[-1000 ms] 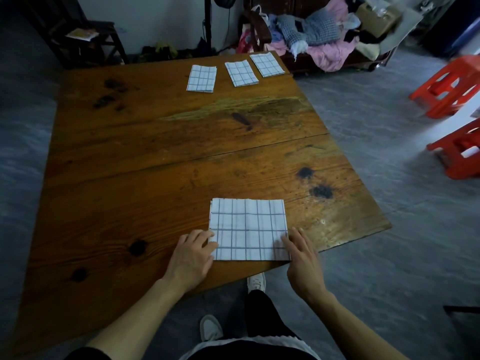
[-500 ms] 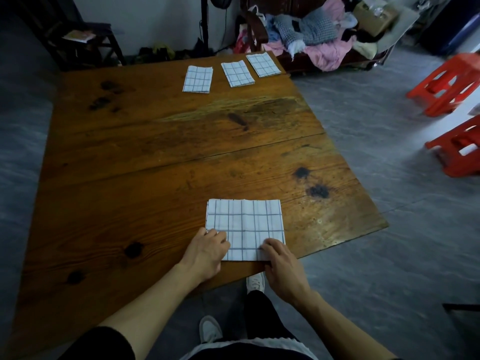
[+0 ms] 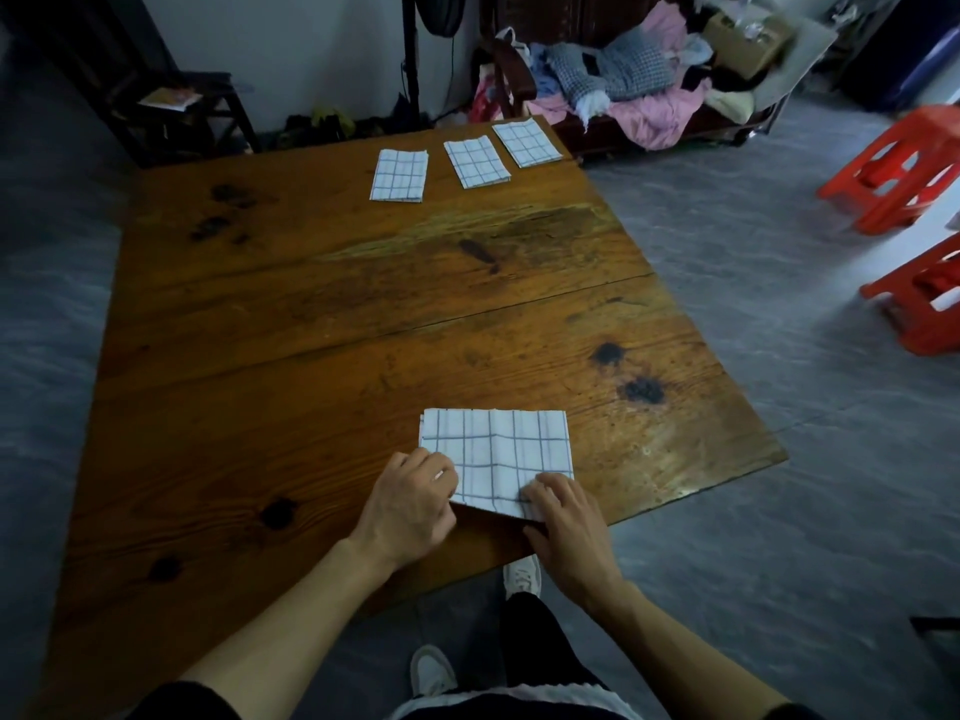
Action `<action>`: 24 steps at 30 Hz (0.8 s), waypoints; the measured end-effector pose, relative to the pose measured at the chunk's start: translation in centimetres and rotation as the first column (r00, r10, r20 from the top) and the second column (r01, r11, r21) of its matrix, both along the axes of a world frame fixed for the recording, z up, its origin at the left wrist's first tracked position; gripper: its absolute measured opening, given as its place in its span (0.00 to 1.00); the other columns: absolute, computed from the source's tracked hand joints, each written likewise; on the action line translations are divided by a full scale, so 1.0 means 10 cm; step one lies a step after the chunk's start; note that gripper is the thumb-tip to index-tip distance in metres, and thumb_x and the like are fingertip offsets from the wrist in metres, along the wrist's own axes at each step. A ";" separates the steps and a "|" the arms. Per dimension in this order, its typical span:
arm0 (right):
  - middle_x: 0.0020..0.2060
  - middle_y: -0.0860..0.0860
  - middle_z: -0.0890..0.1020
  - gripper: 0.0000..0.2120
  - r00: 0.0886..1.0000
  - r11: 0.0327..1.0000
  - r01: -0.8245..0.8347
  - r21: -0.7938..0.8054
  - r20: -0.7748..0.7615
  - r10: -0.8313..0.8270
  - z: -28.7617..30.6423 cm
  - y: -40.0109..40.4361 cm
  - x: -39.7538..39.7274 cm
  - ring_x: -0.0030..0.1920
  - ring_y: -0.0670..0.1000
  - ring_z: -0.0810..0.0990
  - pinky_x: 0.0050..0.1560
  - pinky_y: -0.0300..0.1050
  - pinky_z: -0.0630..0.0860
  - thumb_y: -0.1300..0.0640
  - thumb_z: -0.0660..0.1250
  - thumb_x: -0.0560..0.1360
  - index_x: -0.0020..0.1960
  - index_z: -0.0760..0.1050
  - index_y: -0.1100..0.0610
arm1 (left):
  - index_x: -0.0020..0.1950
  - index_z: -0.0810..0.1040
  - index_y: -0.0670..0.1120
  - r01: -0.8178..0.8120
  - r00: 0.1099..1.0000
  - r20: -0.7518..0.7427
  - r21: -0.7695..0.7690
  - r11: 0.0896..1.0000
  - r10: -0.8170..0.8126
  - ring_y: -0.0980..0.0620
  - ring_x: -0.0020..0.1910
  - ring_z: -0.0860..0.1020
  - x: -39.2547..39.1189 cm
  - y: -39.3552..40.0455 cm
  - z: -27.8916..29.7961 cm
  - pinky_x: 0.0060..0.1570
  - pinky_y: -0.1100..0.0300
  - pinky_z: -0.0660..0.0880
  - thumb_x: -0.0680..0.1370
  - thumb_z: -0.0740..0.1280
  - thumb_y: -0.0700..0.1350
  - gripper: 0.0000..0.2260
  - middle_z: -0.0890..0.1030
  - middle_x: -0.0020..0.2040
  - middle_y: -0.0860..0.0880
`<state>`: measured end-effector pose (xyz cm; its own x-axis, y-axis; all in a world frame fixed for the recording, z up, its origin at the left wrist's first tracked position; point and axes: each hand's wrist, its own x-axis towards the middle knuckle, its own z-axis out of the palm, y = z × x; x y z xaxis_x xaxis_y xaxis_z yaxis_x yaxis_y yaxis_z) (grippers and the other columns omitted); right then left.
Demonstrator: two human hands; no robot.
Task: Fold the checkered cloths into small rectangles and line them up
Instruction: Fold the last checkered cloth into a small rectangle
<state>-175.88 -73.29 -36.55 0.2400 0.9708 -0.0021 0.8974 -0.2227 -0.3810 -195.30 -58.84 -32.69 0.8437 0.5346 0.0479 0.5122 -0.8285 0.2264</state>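
Both hands, left [image 3: 410,504] and right [image 3: 563,517], pinching near edge of checkered cloth [image 3: 498,454] at near edge of table [image 3: 311,314]. Three folded cloths [image 3: 399,175] already lined up along far edge; final fold and placing seemingly left.

On table [image 3: 311,356]: three folded cloths [image 3: 475,161] side by side at far edge; fourth cloth [image 3: 501,449] at near edge, between both hands.
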 end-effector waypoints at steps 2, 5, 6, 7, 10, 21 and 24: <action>0.52 0.47 0.76 0.13 0.999 0.997 0.041 0.072 0.012 -0.042 0.01 0.04 0.06 0.53 0.49 0.73 0.51 0.44 0.71 0.57 0.73 0.69 0.52 0.75 0.49 | 0.46 0.77 0.48 -0.019 0.999 0.026 -0.007 1.000 0.019 0.53 0.47 0.76 -0.07 0.05 0.03 0.46 0.59 0.74 0.69 0.71 0.43 0.08 0.79 0.49 0.51; 0.44 0.46 0.76 0.11 0.997 0.990 0.062 0.126 0.043 -0.068 0.05 0.11 0.11 0.45 0.50 0.73 0.43 0.44 0.70 0.60 0.75 0.66 0.45 0.76 0.51 | 0.46 0.76 0.49 -0.067 0.998 0.018 -0.017 0.998 0.067 0.53 0.48 0.75 -0.19 0.11 0.08 0.45 0.61 0.72 0.69 0.71 0.43 0.08 0.78 0.49 0.51; 0.43 0.46 0.76 0.10 0.997 0.988 0.056 0.144 0.044 -0.063 0.08 0.14 0.11 0.44 0.50 0.73 0.41 0.45 0.70 0.60 0.74 0.66 0.44 0.76 0.51 | 0.46 0.76 0.50 -0.086 0.996 0.007 -0.021 0.996 0.086 0.53 0.47 0.75 -0.22 0.12 0.10 0.45 0.61 0.72 0.69 0.71 0.44 0.08 0.78 0.49 0.52; 0.43 0.46 0.76 0.08 0.998 0.986 0.048 0.161 0.041 -0.055 0.12 0.17 0.10 0.44 0.50 0.73 0.41 0.46 0.70 0.58 0.72 0.67 0.44 0.76 0.51 | 0.47 0.76 0.50 -0.103 0.995 -0.005 -0.026 0.994 0.103 0.53 0.48 0.75 -0.23 0.12 0.12 0.46 0.61 0.71 0.69 0.71 0.44 0.09 0.78 0.49 0.52; 0.43 0.46 0.76 0.04 0.999 0.976 0.015 0.217 0.031 -0.022 0.26 0.30 0.02 0.44 0.50 0.74 0.41 0.47 0.70 0.52 0.66 0.71 0.45 0.77 0.50 | 0.56 0.76 0.50 -0.122 0.992 -0.023 -0.047 0.991 0.121 0.53 0.55 0.75 -0.20 0.06 0.16 0.53 0.58 0.73 0.70 0.72 0.50 0.16 0.78 0.55 0.52; 0.43 0.47 0.77 0.06 0.991 0.886 -0.124 0.447 0.007 0.135 0.76 0.58 -0.17 0.43 0.48 0.74 0.42 0.45 0.69 0.56 0.73 0.72 0.47 0.79 0.53 | 0.48 0.78 0.49 -0.225 0.926 0.302 -0.044 0.973 0.228 0.53 0.44 0.76 -0.10 0.08 0.40 0.43 0.57 0.71 0.71 0.72 0.37 0.10 0.78 0.45 0.52; 0.46 0.46 0.77 0.12 0.990 0.893 -0.073 0.444 -0.079 0.121 0.85 0.59 -0.14 0.47 0.47 0.75 0.46 0.44 0.70 0.55 0.75 0.71 0.53 0.77 0.50 | 0.46 0.76 0.51 -0.248 0.871 0.401 -0.139 0.959 0.283 0.57 0.44 0.73 -0.23 0.19 0.47 0.44 0.60 0.67 0.75 0.70 0.39 0.08 0.76 0.44 0.55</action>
